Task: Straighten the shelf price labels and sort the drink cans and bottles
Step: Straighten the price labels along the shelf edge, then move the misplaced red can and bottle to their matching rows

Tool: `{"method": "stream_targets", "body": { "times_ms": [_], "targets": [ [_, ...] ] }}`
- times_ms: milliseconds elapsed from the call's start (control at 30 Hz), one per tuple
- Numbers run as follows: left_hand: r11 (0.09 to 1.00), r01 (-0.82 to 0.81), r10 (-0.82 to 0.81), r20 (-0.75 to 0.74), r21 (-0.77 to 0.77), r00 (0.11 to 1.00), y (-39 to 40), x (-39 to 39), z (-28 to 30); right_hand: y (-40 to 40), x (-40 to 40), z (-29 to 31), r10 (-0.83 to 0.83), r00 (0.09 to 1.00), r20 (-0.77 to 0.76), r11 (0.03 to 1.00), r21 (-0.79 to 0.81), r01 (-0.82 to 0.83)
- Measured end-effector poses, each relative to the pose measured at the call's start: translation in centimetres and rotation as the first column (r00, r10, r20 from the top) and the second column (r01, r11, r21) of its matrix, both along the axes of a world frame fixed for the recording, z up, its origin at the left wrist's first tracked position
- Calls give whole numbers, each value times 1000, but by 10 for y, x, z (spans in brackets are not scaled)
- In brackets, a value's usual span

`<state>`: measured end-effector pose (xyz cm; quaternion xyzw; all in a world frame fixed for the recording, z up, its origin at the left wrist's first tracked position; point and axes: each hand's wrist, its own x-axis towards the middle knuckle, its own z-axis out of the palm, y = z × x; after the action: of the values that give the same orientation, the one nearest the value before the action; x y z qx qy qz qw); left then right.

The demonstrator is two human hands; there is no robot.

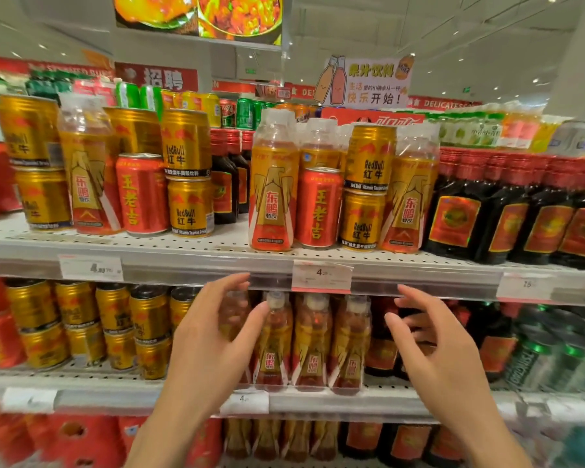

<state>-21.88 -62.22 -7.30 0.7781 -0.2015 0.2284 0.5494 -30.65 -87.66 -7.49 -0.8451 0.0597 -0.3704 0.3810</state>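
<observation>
A shelf rail carries a tilted white and red price label [321, 276] at centre and another label [91, 267] further left. Above it stand mixed drinks: gold cans [368, 194], red cans [318, 207] and orange bottles [273, 187]. My left hand [213, 336] is raised in front of the lower shelf, fingers loosely spread, fingertips near the rail just left of the centre label. My right hand [433, 339] hovers to the right, fingers spread and empty. Between the hands stand orange bottles [313, 346] on the lower shelf.
Dark bottles with red labels [507, 211] fill the upper shelf's right side. Stacked gold cans [81, 325] sit at lower left, green cans [561, 352] at lower right. More price labels [244, 401] line the lower rail. A hanging juice sign [365, 81] is overhead.
</observation>
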Motion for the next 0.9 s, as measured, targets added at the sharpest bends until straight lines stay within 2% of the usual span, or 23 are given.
{"method": "stream_targets", "body": {
  "times_ms": [300,533,700,900],
  "targets": [
    [953,-129,64,234,274,970,-32,20,49,-45,31,64,106,991,86,914,-401,-63],
    [928,-161,70,266,337,961,-37,47,64,-22,87,118,227,965,132,760,-643,-91],
    [932,-155,59,285,327,957,-35,53,62,2,112,138,199,978,60,697,-710,-98],
    [944,-143,54,288,298,956,-34,55,58,9,120,145,143,990,7,751,-652,-104]
  ]
}}
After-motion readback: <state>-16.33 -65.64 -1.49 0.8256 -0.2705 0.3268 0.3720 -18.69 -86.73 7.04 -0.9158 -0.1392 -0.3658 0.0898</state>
